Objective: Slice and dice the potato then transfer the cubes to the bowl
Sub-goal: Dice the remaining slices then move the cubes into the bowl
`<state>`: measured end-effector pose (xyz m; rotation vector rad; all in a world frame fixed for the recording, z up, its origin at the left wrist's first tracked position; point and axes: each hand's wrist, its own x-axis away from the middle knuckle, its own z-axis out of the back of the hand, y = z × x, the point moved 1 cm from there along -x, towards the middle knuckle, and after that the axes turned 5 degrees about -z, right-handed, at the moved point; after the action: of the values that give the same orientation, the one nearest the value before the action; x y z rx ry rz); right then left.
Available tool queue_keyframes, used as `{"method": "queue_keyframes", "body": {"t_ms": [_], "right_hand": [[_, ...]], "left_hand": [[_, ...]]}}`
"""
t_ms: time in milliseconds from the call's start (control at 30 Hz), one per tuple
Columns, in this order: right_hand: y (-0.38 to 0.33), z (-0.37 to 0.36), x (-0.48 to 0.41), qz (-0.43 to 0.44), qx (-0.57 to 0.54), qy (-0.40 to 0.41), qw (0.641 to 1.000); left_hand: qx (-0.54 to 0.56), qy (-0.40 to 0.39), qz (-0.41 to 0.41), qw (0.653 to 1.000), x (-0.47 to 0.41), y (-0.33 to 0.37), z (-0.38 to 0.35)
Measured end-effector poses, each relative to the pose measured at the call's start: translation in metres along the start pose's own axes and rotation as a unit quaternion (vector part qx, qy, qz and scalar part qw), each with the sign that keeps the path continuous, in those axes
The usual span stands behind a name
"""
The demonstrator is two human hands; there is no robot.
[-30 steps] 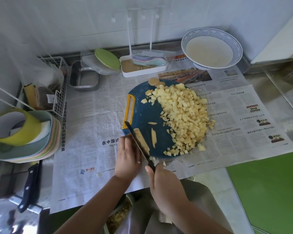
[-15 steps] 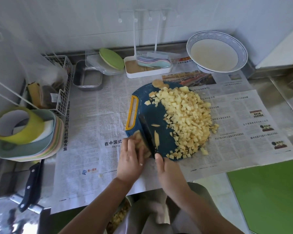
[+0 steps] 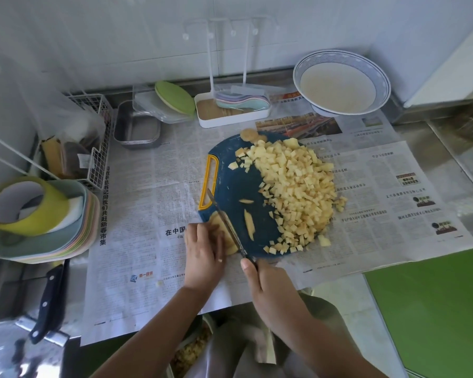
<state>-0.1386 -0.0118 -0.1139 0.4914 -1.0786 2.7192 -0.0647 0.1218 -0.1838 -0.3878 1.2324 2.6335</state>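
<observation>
Ok, nearest first. The right hand (image 3: 271, 285) is wrapped round the handle of the knife (image 3: 228, 223). The grip is closed and the handle is mostly buried in the fist. The left hand (image 3: 206, 251) is just beside it, fingers curled down over the potato piece (image 3: 216, 220), pinning it at the near-left corner of the cutting board (image 3: 235, 181).

The blade runs diagonally away and to the left from the right hand. It sits against the potato piece right next to the left fingertips, with its tip over the board's yellow handle slot (image 3: 209, 184). Can't tell how deep the cut is.

Two loose potato strips (image 3: 249, 225) lie on the bare blue middle of the board, apart from each other. The pile of potato cubes (image 3: 298, 192) covers the board's right half, and a few cubes have spilled over the right edge onto the newspaper (image 3: 153, 186) that is spread under the board. A rounded potato end (image 3: 248, 135) sits at the board's far rim.

Off to the left are a dark-handled knife (image 3: 49, 298) at the counter edge and a stack of pastel plates (image 3: 66, 241) with a yellow-green ring (image 3: 25, 222) on top. A green surface (image 3: 434, 309) is at near right.

Along the back wall, left to right:
- a wire basket (image 3: 99, 148)
- a metal tray (image 3: 137, 132)
- a clear box with a green lid (image 3: 175, 98)
- a white tray of pastel spoons (image 3: 230, 120)
- the blue-rimmed bowl (image 3: 382, 85), well apart from the cubes, with no cubes in it
</observation>
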Motion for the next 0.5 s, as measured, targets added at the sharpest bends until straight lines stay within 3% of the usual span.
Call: {"method": "queue_keyframes", "body": {"t_ms": [233, 500], "right_hand": [[-0.0024, -0.0030, 0.0045, -0.022, 0.006, -0.025, 0.999], [-0.0060, -0.0099, -0.0002, -0.041, 0.102, -0.036, 0.993]], "left_hand": [[0.002, 0.002, -0.002, 1.000, -0.0011, 0.0015, -0.0014], [-0.029, 0.006, -0.015, 0.999, -0.0006, -0.0023, -0.0063]]}}
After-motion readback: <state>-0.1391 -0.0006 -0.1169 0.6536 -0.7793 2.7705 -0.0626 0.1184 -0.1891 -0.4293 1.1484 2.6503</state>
